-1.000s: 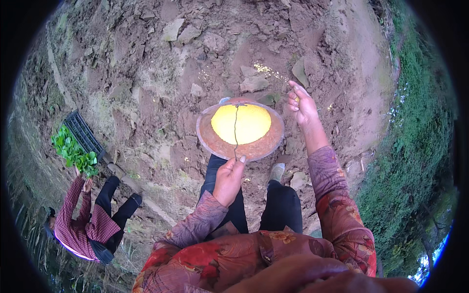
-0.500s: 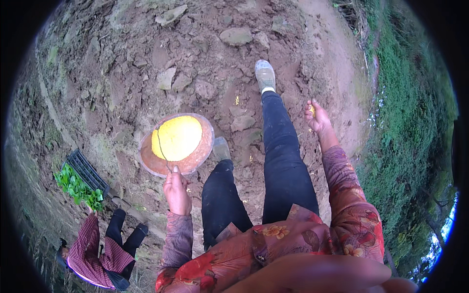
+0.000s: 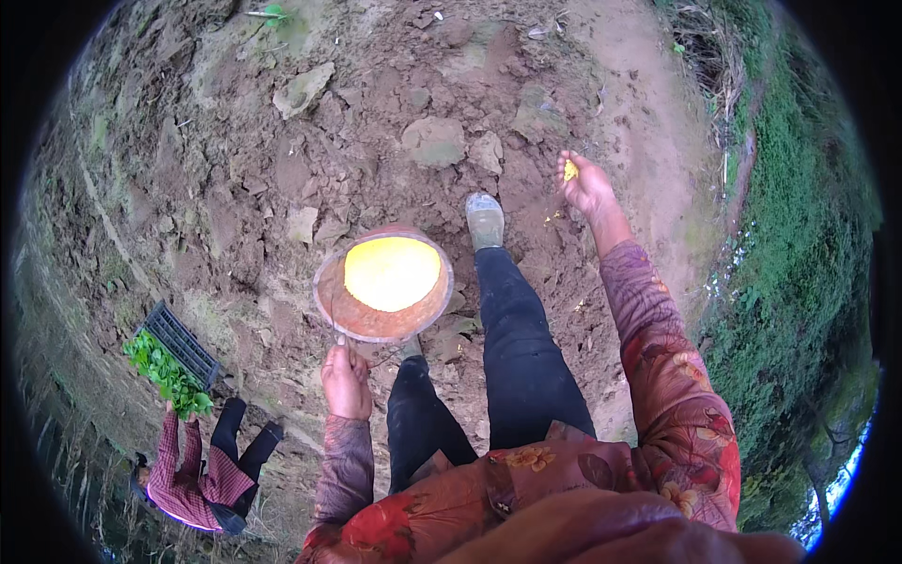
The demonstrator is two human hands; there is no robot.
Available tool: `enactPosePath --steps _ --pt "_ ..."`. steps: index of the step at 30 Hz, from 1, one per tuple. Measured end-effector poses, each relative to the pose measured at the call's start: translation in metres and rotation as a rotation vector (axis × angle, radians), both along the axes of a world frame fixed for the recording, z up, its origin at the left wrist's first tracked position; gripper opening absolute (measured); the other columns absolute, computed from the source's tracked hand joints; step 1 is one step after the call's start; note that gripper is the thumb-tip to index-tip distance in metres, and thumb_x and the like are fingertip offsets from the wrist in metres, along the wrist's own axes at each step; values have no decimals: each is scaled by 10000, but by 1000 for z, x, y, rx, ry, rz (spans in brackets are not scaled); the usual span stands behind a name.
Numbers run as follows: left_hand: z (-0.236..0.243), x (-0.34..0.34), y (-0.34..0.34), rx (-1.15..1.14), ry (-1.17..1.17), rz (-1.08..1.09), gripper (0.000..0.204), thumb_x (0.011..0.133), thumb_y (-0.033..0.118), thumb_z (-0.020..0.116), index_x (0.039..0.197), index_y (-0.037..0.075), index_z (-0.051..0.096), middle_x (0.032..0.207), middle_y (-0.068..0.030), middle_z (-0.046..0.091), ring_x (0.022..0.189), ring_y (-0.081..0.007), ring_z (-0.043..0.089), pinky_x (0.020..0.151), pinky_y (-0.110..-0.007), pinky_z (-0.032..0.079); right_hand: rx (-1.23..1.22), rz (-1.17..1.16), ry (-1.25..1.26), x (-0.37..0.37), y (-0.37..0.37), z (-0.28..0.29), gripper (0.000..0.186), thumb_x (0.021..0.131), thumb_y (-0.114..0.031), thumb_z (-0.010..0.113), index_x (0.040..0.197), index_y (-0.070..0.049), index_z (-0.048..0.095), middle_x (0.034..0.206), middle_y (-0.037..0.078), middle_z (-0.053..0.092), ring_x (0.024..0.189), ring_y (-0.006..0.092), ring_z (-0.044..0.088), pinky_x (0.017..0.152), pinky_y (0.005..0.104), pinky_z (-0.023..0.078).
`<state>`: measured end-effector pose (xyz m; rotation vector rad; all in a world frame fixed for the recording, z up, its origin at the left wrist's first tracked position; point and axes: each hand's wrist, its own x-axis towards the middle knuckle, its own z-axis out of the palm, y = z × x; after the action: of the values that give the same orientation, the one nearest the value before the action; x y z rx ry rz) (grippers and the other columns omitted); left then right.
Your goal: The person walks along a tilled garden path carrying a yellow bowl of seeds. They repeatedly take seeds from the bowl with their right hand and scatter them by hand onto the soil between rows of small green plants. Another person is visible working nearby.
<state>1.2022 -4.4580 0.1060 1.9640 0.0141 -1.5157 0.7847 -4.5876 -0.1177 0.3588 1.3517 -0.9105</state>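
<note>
Currently, the person's two hands are sitting well apart, one on either side of the legs. On the left, the left hand (image 3: 347,381) is gripping a thin wire handle (image 3: 332,305), its fingers closing around it just beside the near rim of a round, reddish-brown bucket (image 3: 376,324). The bucket is hanging ahead of the left leg, left of the middle, its mouth facing up, and it is holding a bright pile of yellow granules (image 3: 393,273). Farther away and to the right, the right hand (image 3: 590,188) is curling its fingers around a small handful of yellow grains (image 3: 570,170), which are showing between the fingers and the palm; this hand is hovering over the ground, clear of the bucket. Between the two, the right boot (image 3: 485,221) is pointing away from the body below dark trousers (image 3: 526,348). Beneath everything, rough brown soil (image 3: 235,188) is spreading out, with flat clods (image 3: 434,141) lying on the far side of the bucket and boot. Along the right side, low green vegetation (image 3: 799,244) is bordering the soil. At the near left, a co-worker in a checked shirt (image 3: 193,493) is bending over, both arms reaching toward leafy green plants (image 3: 169,376), which are resting against a dark slatted crate (image 3: 178,343).
</note>
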Motion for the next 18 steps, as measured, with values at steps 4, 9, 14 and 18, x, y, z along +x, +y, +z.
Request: enactPosePath --steps 4,9,14,18 --pt "-4 -54 -30 13 24 36 290 925 211 489 664 108 418 543 43 343 471 -77 324 579 -278 413 48 267 60 -12 -70 -10 380 971 -257 373 1237 13 354 1120 203 479 932 293 569 744 425 552" --pt "-4 -119 -66 6 185 36 285 930 251 500 689 110 441 581 52 365 507 -63 323 603 -262 400 -82 662 305 0 -86 59 375 919 -186 470 1235 14 453 1093 134 573 919 205 589 722 372 539" --pt "14 -165 -106 -59 248 -50 289 933 285 499 720 92 470 573 52 366 521 -55 329 607 -243 397 -386 960 -286 47 -42 123 253 880 -76 481 1095 -7 595 1016 134 636 917 214 628 777 324 521" --pt "28 -177 -123 -138 330 -62 276 936 296 492 770 77 511 634 59 404 586 -32 369 578 -197 361 -562 1632 679 117 -21 62 417 848 -234 557 1216 -45 507 1134 213 568 1061 347 546 914 401 428"
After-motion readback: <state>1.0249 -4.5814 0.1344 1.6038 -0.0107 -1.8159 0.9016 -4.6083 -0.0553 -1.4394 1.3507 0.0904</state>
